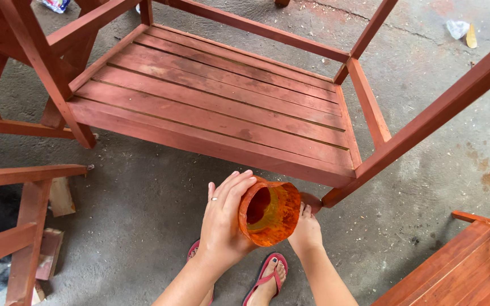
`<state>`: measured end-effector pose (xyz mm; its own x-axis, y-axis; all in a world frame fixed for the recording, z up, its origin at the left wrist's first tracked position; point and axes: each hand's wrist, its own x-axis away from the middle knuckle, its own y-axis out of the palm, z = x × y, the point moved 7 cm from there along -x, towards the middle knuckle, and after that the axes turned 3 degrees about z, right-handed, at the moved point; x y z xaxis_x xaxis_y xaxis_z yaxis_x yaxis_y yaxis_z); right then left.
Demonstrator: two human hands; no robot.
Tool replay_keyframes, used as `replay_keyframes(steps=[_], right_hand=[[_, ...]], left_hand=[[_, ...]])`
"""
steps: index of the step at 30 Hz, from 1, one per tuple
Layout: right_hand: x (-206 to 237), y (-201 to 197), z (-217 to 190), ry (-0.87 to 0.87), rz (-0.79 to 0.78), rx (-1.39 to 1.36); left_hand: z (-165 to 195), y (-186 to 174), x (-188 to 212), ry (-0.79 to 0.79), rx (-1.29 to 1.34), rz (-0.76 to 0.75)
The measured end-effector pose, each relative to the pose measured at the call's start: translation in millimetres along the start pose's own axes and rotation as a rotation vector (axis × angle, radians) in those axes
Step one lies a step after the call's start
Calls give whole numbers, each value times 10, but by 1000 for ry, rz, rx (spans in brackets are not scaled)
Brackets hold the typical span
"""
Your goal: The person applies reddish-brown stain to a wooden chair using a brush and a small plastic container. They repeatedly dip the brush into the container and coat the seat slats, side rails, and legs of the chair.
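The left hand has its grip closed around the rim of an orange, stain-smeared plastic cup, which is tipped on its side so that its open mouth faces the camera; a film of amber liquid clings to the inner wall, and how much remains at the bottom cannot be told. The right hand presses against the far side of the cup, fingers curled behind it, so both hands carry it above the concrete floor, just off the near right corner of the slatted wooden frame.

The frame's slats and rails already show a reddish-brown coat over nearly all that is visible, with a few duller, patchy spots on the near slats, so the colouring looks largely done here. Other pieces at the left edge and the lower right corner are likewise red-brown. No brush or rag is in view. Feet in red flip-flops stand below.
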<state>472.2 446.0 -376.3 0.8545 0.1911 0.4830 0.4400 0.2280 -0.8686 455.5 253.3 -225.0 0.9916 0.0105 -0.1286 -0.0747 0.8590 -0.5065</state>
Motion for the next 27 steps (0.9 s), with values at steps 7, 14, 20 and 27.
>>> replay_keyframes(steps=[7, 14, 20, 27], right_hand=[[35, 171, 139, 28, -122, 39], [469, -145, 515, -161, 278, -36], [819, -199, 816, -259, 364, -78], [1172, 131, 2101, 890, 599, -1393]], left_hand=[[74, 42, -25, -6, -1, -2], [302, 62, -67, 3, -11, -38], [688, 250, -160, 10, -27, -65], [1063, 692, -248, 19, -40, -17]])
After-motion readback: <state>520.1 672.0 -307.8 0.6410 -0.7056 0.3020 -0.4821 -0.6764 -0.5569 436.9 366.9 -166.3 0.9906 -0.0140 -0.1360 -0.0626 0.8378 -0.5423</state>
